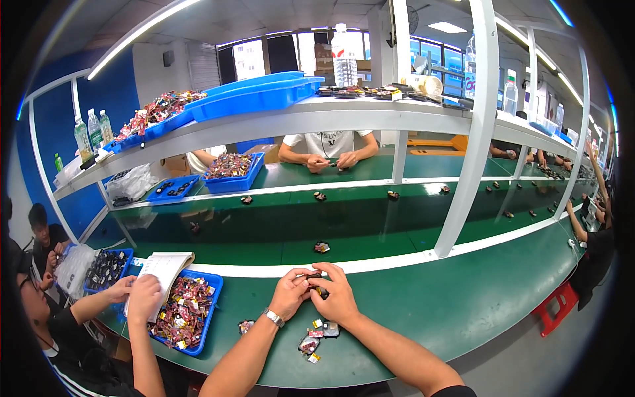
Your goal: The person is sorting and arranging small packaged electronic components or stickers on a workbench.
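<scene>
Bright light from ceiling tubes (139,34); fisheye bowing (all 4 corners black).

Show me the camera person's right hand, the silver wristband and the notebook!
Camera person's right hand (337,301): head view, back of the hand.
Silver wristband (274,318): head view, middle of the band.
Notebook (167,266): head view, upper part of the white page.

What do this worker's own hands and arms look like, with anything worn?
The left hand and right hand are ungloved. A silver-coloured, watch-like band circles the left wrist; a black fabric sleeve shows on the right arm.
</scene>
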Action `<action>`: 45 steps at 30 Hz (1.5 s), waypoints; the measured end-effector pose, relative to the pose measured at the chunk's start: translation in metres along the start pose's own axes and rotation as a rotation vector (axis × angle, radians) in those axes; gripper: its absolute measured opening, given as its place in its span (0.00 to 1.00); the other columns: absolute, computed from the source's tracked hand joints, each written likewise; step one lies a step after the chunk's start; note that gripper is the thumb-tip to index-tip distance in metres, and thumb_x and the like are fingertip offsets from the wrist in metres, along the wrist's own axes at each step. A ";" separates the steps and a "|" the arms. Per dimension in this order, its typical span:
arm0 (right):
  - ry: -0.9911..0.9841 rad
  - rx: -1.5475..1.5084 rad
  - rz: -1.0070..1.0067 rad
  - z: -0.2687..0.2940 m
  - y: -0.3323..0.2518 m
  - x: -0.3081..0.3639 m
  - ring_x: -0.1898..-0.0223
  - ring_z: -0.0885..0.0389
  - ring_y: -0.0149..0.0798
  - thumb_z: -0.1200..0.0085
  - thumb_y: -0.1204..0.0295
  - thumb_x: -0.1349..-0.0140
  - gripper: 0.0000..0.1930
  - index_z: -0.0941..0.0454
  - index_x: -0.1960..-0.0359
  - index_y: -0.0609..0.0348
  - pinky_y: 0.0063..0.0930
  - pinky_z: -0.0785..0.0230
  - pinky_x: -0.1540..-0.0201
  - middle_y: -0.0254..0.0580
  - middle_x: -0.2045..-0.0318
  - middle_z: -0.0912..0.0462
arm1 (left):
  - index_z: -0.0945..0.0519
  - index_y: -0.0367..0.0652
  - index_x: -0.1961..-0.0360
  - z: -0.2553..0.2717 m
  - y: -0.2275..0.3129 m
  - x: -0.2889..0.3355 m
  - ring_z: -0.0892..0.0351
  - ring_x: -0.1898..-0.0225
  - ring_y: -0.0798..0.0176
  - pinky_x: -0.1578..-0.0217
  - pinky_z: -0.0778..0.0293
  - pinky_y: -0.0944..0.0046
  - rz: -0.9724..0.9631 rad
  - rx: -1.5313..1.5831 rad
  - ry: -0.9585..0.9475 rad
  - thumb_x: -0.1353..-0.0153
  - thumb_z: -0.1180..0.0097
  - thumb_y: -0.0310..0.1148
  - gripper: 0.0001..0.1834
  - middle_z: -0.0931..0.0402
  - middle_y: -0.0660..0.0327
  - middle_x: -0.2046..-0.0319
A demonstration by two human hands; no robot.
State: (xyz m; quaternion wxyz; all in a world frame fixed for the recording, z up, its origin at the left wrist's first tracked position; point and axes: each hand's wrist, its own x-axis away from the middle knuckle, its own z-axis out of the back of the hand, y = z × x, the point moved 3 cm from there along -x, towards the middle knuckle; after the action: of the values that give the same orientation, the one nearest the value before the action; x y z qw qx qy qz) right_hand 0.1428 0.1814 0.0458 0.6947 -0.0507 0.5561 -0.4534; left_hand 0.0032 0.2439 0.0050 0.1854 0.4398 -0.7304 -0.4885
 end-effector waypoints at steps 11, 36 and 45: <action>0.061 0.076 0.009 0.008 -0.006 -0.002 0.45 0.27 0.50 0.36 0.76 0.53 0.09 0.16 0.67 0.56 0.41 0.31 0.44 0.42 0.48 0.23 | 0.31 0.42 0.48 -0.006 0.002 0.001 0.22 0.46 0.59 0.46 0.24 0.58 0.005 0.088 -0.032 0.33 0.46 0.26 0.14 0.26 0.49 0.42; -0.030 0.206 -0.067 0.014 -0.009 -0.011 0.56 0.24 0.45 0.38 0.75 0.48 0.07 0.19 0.67 0.57 0.35 0.26 0.58 0.39 0.59 0.23 | 0.32 0.39 0.46 -0.014 0.002 0.000 0.22 0.48 0.62 0.45 0.22 0.57 -0.002 -0.037 0.035 0.30 0.52 0.26 0.13 0.22 0.54 0.50; -0.038 0.387 0.110 0.007 -0.010 -0.006 0.63 0.21 0.42 0.39 0.77 0.49 0.08 0.19 0.66 0.57 0.34 0.25 0.63 0.38 0.66 0.22 | 0.32 0.37 0.46 -0.016 0.002 0.000 0.21 0.48 0.61 0.46 0.21 0.61 0.041 -0.046 0.074 0.30 0.57 0.21 0.13 0.23 0.51 0.49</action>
State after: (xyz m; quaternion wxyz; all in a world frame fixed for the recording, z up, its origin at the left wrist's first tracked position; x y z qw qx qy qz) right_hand 0.1432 0.1766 0.0584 0.7258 0.1058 0.4471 -0.5120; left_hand 0.0134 0.2356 0.0142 0.2324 0.4380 -0.7205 -0.4847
